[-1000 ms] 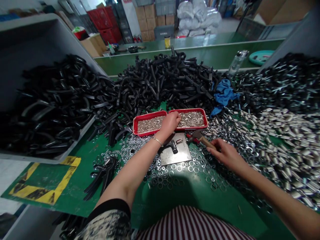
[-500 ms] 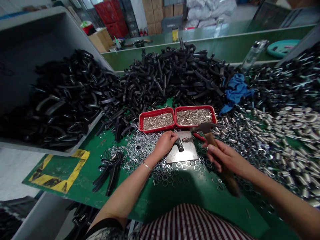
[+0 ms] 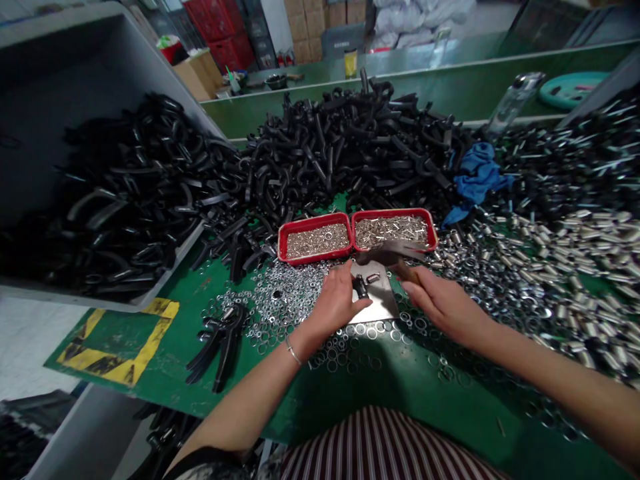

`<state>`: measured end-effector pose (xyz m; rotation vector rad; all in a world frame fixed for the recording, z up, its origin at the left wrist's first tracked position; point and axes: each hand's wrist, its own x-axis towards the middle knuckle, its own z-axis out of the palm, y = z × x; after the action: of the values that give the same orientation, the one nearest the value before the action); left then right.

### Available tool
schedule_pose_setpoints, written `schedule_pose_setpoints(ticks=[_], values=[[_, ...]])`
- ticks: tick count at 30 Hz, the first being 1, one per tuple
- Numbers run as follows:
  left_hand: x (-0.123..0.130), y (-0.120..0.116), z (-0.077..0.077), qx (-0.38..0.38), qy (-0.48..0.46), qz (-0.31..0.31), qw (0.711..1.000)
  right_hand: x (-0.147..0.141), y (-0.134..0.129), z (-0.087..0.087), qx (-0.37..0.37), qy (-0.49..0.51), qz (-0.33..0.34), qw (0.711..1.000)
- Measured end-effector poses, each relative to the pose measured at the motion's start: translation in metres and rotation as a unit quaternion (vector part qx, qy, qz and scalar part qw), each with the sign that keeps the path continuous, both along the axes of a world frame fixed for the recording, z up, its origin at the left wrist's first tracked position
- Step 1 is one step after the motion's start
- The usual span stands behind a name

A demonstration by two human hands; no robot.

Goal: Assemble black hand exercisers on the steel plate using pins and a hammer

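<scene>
My right hand grips a claw hammer by its wooden handle. The hammer head is blurred and hangs over the far part of a flat metal plate. On that plate lies a short black fitting, and my left hand holds it with the fingers at its far end and the thumb at its near end. The hand hides part of the fitting. A small silver threaded piece rests just right of it on the plate.
Two red trays of small metal pins stand behind the plate. Loose rings and silver sleeves cover the bench. Black curved parts are heaped behind, beside a blue cloth. A grey bin leans at left.
The hammer has swung left, its head now over the plate, with my right hand following. My left hand has turned, its thumb now stretched along the near side of the black fitting.
</scene>
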<state>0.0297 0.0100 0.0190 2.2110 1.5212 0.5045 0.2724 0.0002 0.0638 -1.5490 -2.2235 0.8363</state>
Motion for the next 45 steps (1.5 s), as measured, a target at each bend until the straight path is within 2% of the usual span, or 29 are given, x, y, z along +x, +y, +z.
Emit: schedule_pose_setpoints(ticks=[2, 4, 6, 7, 8, 11, 12, 13, 15, 16, 18, 19, 20, 22, 25, 27, 29, 31, 34, 37, 39, 42, 45], values=[[0.000, -0.004, -0.004, -0.012, -0.013, 0.005, 1.000, -0.005, 0.006, -0.011, -0.015, -0.033, 0.022, 0.999], [-0.001, -0.003, -0.007, -0.020, -0.022, 0.004, 1.000, -0.004, 0.013, -0.024, -0.087, -0.027, 0.038, 0.995], [-0.004, -0.003, -0.008, -0.026, -0.038, 0.003, 0.999, 0.002, 0.017, -0.034, -0.144, 0.005, 0.016, 0.989], [-0.005, -0.004, -0.008, -0.030, -0.054, 0.007, 0.998, 0.006, 0.017, -0.036, -0.131, 0.014, -0.006, 0.991], [-0.006, -0.007, -0.007, -0.036, -0.075, 0.021, 0.996, 0.009, 0.016, -0.036, -0.084, 0.013, -0.029, 0.996], [0.001, -0.023, -0.004, -0.041, -0.167, 0.121, 0.978, 0.010, 0.006, -0.026, 0.120, 0.001, -0.074, 0.990], [0.006, -0.031, -0.003, -0.029, -0.196, 0.154, 0.968, 0.006, 0.001, -0.022, 0.149, 0.018, -0.078, 0.986], [0.012, -0.039, -0.003, -0.006, -0.219, 0.173, 0.960, -0.001, -0.003, -0.019, 0.140, 0.052, -0.075, 0.986], [0.025, -0.054, -0.002, 0.059, -0.234, 0.162, 0.957, -0.020, -0.011, -0.017, 0.026, 0.167, -0.070, 0.983], [0.030, -0.060, -0.001, 0.089, -0.227, 0.137, 0.960, -0.030, -0.013, -0.019, -0.052, 0.237, -0.076, 0.967], [0.032, -0.064, 0.002, 0.117, -0.202, 0.070, 0.970, -0.047, -0.016, -0.027, -0.180, 0.357, -0.113, 0.910], [0.028, -0.061, 0.006, 0.115, -0.191, 0.037, 0.974, -0.053, -0.015, -0.033, -0.209, 0.397, -0.135, 0.884], [0.021, -0.054, 0.010, 0.105, -0.184, 0.012, 0.977, -0.057, -0.013, -0.039, -0.218, 0.420, -0.150, 0.868], [0.000, -0.026, 0.023, 0.091, -0.174, -0.004, 0.980, -0.062, -0.005, -0.051, -0.198, 0.433, -0.161, 0.864], [-0.033, 0.046, 0.044, 0.119, -0.140, 0.049, 0.982, -0.066, 0.008, -0.066, -0.162, 0.421, -0.166, 0.877], [-0.042, 0.103, 0.053, 0.108, -0.102, 0.079, 0.986, -0.069, 0.015, -0.073, -0.138, 0.406, -0.175, 0.886], [-0.037, 0.156, 0.053, 0.067, -0.031, 0.032, 0.997, -0.072, 0.017, -0.078, -0.105, 0.386, -0.177, 0.899], [-0.021, 0.199, 0.046, 0.022, 0.041, -0.019, 0.999, -0.072, 0.017, -0.083, -0.079, 0.380, -0.171, 0.906], [0.010, 0.246, 0.029, -0.020, 0.095, -0.032, 0.995, -0.070, 0.016, -0.087, -0.079, 0.394, -0.158, 0.902], [0.033, 0.272, 0.014, -0.041, 0.099, -0.024, 0.994, -0.068, 0.016, -0.089, -0.083, 0.395, -0.157, 0.901], [0.041, 0.279, 0.009, -0.048, 0.101, -0.012, 0.994, -0.068, 0.017, -0.089, -0.082, 0.399, -0.167, 0.898], [0.046, 0.273, 0.009, -0.030, 0.100, 0.023, 0.994, -0.071, 0.017, -0.087, -0.103, 0.427, -0.182, 0.880], [0.042, 0.258, 0.020, 0.026, 0.080, 0.054, 0.995, -0.073, 0.016, -0.085, -0.142, 0.475, -0.198, 0.846]])
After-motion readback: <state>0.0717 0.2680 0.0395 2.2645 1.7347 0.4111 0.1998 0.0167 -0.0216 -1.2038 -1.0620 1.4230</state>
